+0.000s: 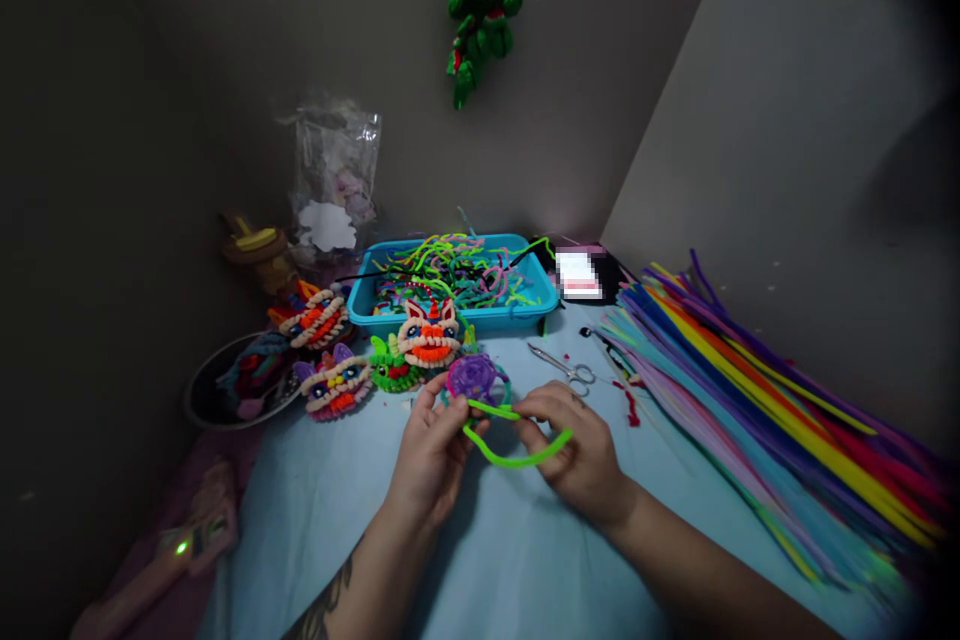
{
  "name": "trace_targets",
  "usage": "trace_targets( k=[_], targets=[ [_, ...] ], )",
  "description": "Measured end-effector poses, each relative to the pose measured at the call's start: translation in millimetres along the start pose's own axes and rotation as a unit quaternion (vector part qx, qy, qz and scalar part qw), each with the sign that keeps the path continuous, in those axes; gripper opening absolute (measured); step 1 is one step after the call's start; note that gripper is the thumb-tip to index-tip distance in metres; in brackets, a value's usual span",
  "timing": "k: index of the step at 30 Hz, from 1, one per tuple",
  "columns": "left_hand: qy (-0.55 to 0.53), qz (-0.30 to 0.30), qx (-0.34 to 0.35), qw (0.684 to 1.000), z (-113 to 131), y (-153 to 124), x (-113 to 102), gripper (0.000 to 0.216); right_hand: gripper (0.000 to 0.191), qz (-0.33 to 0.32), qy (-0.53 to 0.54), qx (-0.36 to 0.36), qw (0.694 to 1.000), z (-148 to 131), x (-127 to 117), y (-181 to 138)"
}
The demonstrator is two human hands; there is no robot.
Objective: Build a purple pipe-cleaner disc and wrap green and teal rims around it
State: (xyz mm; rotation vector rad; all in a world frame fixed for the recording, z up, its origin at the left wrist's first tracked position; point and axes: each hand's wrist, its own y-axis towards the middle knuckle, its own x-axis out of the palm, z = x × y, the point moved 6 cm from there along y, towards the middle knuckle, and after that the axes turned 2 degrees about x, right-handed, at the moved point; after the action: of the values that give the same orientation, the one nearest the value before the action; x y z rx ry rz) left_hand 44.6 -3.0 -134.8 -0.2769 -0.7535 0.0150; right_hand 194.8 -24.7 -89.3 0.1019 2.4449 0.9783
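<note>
My left hand (435, 445) is closed on a purple coil of pipe cleaner (474, 377) with pink and teal edges, its thumb pressed on the near side. A bright green pipe cleaner (517, 460) runs from the coil in a loose loop toward me. Between thumb and fingers my right hand (574, 445) pinches this green pipe cleaner just right of the coil. Both hands are above the light blue cloth (517, 560). Just beyond the coil sit a pipe-cleaner lion-dance head (430, 332) and a green pipe-cleaner figure (394, 365).
A blue tray (450, 322) of pipe-cleaner scraps stands at the back. Scissors (562, 365) lie beyond my right hand. A large bundle of coloured pipe cleaners (765, 420) spreads along the right. More lion heads (335, 385), a bowl (196, 400) and a glue gun (184, 545) are at left.
</note>
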Motion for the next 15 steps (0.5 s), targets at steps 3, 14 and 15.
trace_targets(
  k=[3,14,15],
  targets=[
    [0.002,-0.015,-0.009,1.000,-0.6,-0.6,2.7,0.044,0.018,-0.001,0.013,0.009,1.000,2.9,0.4,0.1],
    [0.012,-0.040,-0.040,0.998,-2.7,-3.2,7.1,0.047,0.021,-0.040,0.051,0.049,0.997,3.6,4.9,2.6],
    [0.012,-0.034,-0.031,0.999,-2.0,-2.7,6.6,0.047,0.022,-0.036,0.042,0.059,0.997,4.7,4.7,1.8]
  ],
)
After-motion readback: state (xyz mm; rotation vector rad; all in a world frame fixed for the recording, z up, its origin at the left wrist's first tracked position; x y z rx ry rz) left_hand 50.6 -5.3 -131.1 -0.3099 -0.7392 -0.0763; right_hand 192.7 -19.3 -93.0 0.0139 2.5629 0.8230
